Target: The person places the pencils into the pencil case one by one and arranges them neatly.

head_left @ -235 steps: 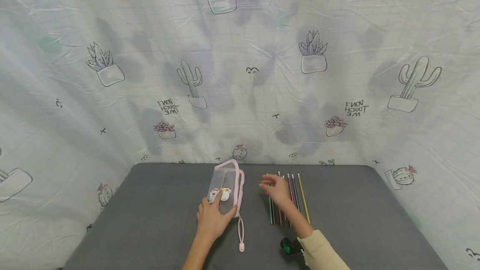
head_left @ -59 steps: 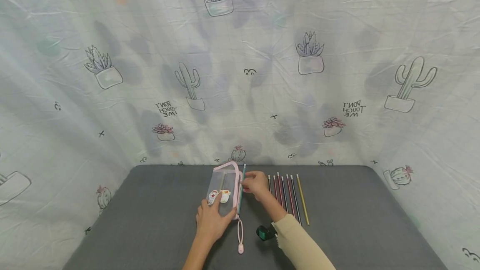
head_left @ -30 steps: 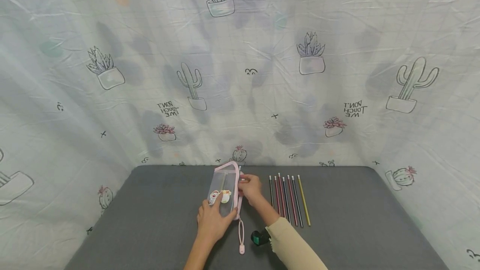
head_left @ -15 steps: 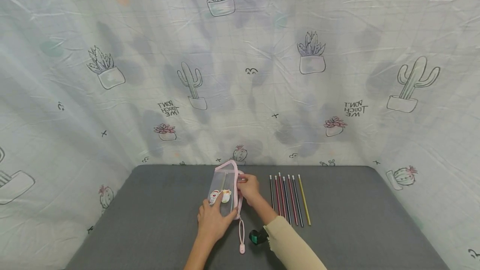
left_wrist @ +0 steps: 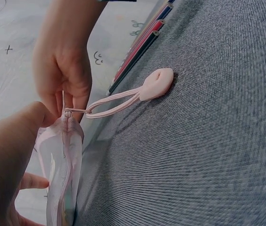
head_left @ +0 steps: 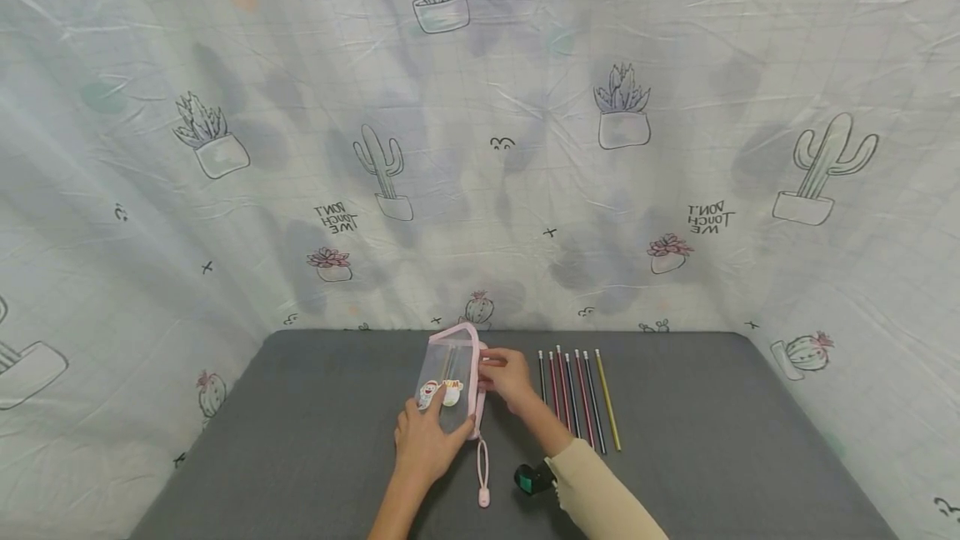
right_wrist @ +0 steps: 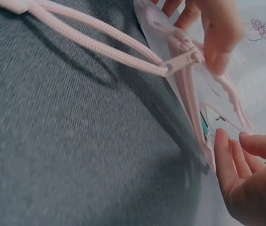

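A clear pencil case (head_left: pixel 437 365) with pink edging and two stickers lies on its side, its zipped mouth turned right and unzipped. My left hand (head_left: pixel 426 438) grips its near end, thumb by the zip and fingers on the clear side. At the mouth is my right hand (head_left: pixel 510 377), fingers apart and fingertips by the pink edge; I see no pencil between them. Inside the case, slim pencils (head_left: pixel 447 362) show through the plastic, and a teal pencil (right_wrist: pixel 204 123) shows in the right wrist view. A pink cord zip pull (head_left: pixel 483 473) hangs from the near end.
Several pencils (head_left: pixel 581 394), black, red and yellow, lie in a loose row on the grey tabletop (head_left: pixel 697 440), right of my right hand. A black device (head_left: pixel 531 478) sits at the right wrist. Behind the table hangs a white cactus-print cloth (head_left: pixel 495 190).
My right hand went from the pencil row to the case with a teal pencil, which slid in through the mouth. Its fingers have since spread and drawn slightly right. My left hand stayed put.
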Demonstrator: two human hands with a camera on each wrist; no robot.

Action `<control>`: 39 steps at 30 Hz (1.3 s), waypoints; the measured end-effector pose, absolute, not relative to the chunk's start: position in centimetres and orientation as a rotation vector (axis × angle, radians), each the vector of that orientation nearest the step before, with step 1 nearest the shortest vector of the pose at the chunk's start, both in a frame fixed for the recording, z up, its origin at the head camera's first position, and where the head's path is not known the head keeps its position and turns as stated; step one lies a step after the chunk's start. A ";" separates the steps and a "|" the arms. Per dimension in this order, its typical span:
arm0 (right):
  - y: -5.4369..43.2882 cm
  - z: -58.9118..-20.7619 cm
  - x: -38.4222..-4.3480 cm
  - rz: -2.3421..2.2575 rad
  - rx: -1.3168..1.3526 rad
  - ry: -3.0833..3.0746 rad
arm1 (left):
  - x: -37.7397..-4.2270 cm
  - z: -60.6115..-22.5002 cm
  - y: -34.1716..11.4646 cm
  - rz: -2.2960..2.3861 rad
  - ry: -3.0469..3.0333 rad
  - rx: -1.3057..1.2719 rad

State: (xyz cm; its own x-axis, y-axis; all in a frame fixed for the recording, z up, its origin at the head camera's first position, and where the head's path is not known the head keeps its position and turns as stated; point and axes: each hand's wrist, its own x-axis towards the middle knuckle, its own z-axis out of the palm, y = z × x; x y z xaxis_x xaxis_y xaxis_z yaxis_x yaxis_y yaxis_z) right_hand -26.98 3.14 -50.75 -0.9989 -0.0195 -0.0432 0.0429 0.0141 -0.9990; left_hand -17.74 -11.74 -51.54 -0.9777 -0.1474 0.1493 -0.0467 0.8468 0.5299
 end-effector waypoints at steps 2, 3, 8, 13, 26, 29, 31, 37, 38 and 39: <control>3.5 -50.7 -26.8 -2.187 0.007 2.184 | -17.7 -51.6 -11.8 -0.804 -2.840 0.152; 3.7 -50.6 -26.6 -2.185 0.011 2.182 | -17.8 -51.6 -11.8 -0.802 -2.840 0.153; 4.6 -50.2 -26.0 -2.166 -0.004 2.205 | -17.8 -51.7 -11.8 -0.804 -2.837 0.149; 5.8 -50.2 -25.6 -2.171 -0.057 2.261 | -17.8 -51.8 -11.7 -0.820 -2.828 0.137; 9.0 -50.5 -25.3 -1.988 -0.034 2.596 | -17.8 -52.0 -11.8 -0.828 -2.814 0.123; 9.8 -50.6 -25.2 -1.910 -0.051 2.736 | -17.8 -52.1 -11.8 -0.832 -2.818 0.129; 10.2 -50.5 -25.0 -1.839 -0.045 2.825 | -17.8 -52.1 -11.8 -0.832 -2.824 0.131; 10.9 -50.2 -24.7 -1.668 0.001 2.970 | -17.7 -52.0 -11.8 -0.826 -2.843 0.133; 10.9 -50.2 -24.6 -1.652 -0.001 2.983 | -17.7 -52.0 -11.8 -0.825 -2.844 0.134; 10.9 -50.2 -24.6 -1.639 0.005 2.990 | -17.7 -52.0 -11.8 -0.823 -2.843 0.133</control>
